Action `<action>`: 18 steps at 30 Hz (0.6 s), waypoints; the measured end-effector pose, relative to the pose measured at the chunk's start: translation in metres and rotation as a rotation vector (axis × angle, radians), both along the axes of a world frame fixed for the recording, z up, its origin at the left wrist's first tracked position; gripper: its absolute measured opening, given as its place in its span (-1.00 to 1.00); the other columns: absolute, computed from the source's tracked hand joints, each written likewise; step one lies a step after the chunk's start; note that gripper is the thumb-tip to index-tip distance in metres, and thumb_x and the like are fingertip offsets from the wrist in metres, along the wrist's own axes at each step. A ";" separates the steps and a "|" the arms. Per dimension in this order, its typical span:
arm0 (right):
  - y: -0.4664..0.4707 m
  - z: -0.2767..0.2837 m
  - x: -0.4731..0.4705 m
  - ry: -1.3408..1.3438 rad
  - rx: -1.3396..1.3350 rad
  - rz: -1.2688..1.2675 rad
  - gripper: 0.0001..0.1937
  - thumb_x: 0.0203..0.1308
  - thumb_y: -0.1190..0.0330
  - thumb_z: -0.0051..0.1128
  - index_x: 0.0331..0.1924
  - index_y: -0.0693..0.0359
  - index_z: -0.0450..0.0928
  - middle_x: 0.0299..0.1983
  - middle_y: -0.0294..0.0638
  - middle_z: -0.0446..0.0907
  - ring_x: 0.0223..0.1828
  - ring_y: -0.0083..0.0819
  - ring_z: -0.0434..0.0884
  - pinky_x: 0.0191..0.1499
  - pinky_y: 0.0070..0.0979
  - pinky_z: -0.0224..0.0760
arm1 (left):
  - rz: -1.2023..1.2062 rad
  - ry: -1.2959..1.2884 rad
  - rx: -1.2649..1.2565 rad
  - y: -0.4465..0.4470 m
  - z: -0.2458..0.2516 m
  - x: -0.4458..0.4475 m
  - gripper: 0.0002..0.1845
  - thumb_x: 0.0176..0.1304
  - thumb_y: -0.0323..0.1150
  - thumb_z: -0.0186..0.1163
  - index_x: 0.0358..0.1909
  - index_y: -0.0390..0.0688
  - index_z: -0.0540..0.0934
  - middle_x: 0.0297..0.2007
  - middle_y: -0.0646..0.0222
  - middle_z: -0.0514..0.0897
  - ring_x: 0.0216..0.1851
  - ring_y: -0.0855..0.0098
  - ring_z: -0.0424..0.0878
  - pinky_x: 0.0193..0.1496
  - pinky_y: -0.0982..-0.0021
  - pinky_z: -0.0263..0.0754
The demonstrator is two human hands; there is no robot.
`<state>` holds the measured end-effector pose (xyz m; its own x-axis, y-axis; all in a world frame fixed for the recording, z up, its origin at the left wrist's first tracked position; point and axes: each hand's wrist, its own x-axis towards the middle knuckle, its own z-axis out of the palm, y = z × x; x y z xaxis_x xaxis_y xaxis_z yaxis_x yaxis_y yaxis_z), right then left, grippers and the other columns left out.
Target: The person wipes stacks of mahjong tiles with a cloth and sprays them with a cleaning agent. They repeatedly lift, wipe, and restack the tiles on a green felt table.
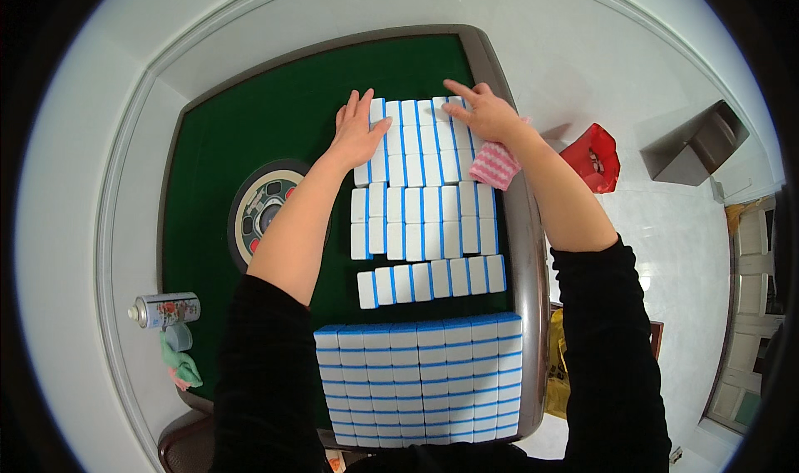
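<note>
White mahjong tiles with blue backs lie on the green felt of a mahjong table [399, 58]. At the far side is a block of tiles [412, 139] in several rows. My left hand [361, 133] rests along that block's left edge, thumb over a tile, fingers apart. Over its far right corner is my right hand [490, 114], fingers spread, thumb touching or just above the tiles. A pink-and-white striped cloth [496, 166] lies beneath my right wrist. Nearer me are a two-row block [424, 222], a single slightly slanted row [431, 281] and a large neat block [421, 382].
A round control panel [272, 214] sits in the table centre, partly behind my left forearm. At the left edge are a spray can [167, 309] and a green cloth [182, 367]. Right of the table are a red bag [593, 161], a dark bin [696, 145] and a yellow bag [557, 373].
</note>
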<state>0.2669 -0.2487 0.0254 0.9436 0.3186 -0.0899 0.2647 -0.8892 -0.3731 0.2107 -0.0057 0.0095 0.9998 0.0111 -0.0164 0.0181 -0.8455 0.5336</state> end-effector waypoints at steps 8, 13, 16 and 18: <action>0.005 -0.007 -0.007 0.010 -0.088 0.082 -0.32 0.19 -0.35 -0.22 0.35 -0.29 0.24 0.23 -0.01 0.35 0.05 -0.08 0.60 0.05 -0.28 0.50 | 0.048 0.022 0.235 -0.026 -0.009 0.006 -0.39 0.32 0.17 -0.06 0.35 0.19 0.31 0.32 0.19 0.21 0.33 0.13 0.17 0.27 0.08 0.26; 0.008 -0.006 -0.034 -0.012 -0.140 0.093 -0.34 0.21 -0.34 -0.26 0.34 -0.29 0.25 0.20 -0.03 0.38 -0.01 -0.09 0.64 -0.01 -0.27 0.53 | 0.066 -0.021 0.297 -0.028 -0.007 -0.021 -0.43 0.32 0.12 -0.05 0.30 0.15 0.34 0.28 0.18 0.26 0.27 0.11 0.25 0.22 0.11 0.32; 0.007 -0.002 -0.043 -0.019 -0.121 0.082 -0.34 0.22 -0.34 -0.26 0.33 -0.29 0.26 0.17 -0.03 0.39 -0.02 -0.09 0.64 -0.02 -0.25 0.53 | 0.088 -0.036 0.275 -0.036 -0.004 -0.035 -0.44 0.32 0.10 -0.04 0.29 0.12 0.35 0.25 0.18 0.28 0.24 0.11 0.27 0.20 0.13 0.32; 0.007 -0.003 -0.042 -0.020 -0.110 0.072 -0.32 0.20 -0.36 -0.24 0.34 -0.28 0.25 0.16 -0.01 0.40 0.00 -0.07 0.63 -0.02 -0.25 0.53 | 0.066 0.022 0.213 -0.036 0.004 -0.035 -0.41 0.31 0.06 -0.03 0.35 0.17 0.27 0.30 0.14 0.22 0.32 0.05 0.16 0.28 -0.02 0.21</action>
<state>0.2249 -0.2420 0.0228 0.9205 0.3751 -0.1092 0.3360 -0.9027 -0.2688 0.1756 -0.0413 0.0130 0.9962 0.0817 -0.0285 0.0865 -0.9357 0.3421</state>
